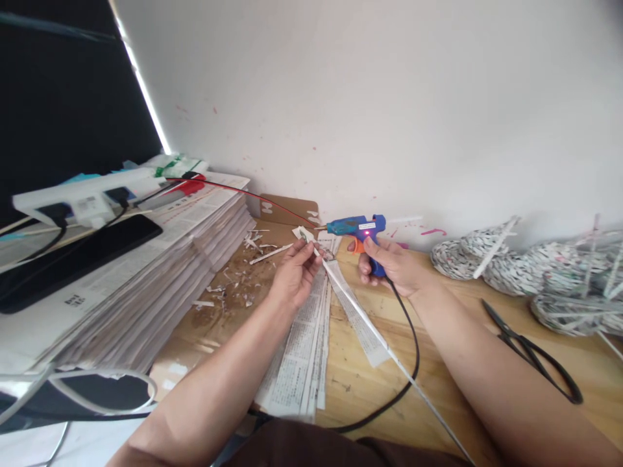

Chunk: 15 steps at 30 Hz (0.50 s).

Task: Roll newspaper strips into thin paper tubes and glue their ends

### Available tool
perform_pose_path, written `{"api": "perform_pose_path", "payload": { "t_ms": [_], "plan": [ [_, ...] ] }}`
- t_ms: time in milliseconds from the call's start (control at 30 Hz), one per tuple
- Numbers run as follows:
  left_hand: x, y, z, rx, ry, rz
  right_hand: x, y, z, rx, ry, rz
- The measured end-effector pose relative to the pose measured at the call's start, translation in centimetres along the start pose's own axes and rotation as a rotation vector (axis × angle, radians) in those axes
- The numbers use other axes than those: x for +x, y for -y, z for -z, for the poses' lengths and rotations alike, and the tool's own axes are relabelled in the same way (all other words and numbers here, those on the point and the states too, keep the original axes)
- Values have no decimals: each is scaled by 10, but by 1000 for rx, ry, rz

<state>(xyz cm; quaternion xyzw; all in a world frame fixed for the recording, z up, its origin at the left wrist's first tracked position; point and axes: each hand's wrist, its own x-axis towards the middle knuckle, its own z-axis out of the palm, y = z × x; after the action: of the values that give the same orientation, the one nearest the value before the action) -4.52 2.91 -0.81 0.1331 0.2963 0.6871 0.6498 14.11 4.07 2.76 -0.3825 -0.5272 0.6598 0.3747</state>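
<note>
My left hand (pixel 298 272) pinches the upper end of a long thin rolled paper stick (pixel 372 327), which slants down to the lower right. A loose paper tip shows above its fingers. In my right hand (pixel 382 259) is a blue glue gun (pixel 353 227) with an orange trigger and a small red light. The gun's nozzle points left, close above the paper tip; whether they touch is unclear. Beneath the hands lie newspaper strips (pixel 299 363), and one separate strip (pixel 363 324) rests partly under the stick.
A tall newspaper stack (pixel 204 253) at left carries a black phone-like object (pixel 87 253) and a power strip (pixel 87 201). Paper scraps (pixel 248 275) litter the cardboard. Scissors (pixel 530 353) and woven paper pieces (pixel 491 259) lie right. A black cord (pixel 413 337) loops below the gun.
</note>
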Motion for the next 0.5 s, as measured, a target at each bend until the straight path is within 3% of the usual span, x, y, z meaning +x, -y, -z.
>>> {"api": "perform_pose_path", "payload": {
  "t_ms": [233, 500],
  "plan": [
    [2, -2, -1, -25, -23, -28, 3, -7, -15, -81, -167, 76],
    [4, -6, -1, -47, -77, -119, 2, -21, -26, -163, -39, 25]
  ]
}}
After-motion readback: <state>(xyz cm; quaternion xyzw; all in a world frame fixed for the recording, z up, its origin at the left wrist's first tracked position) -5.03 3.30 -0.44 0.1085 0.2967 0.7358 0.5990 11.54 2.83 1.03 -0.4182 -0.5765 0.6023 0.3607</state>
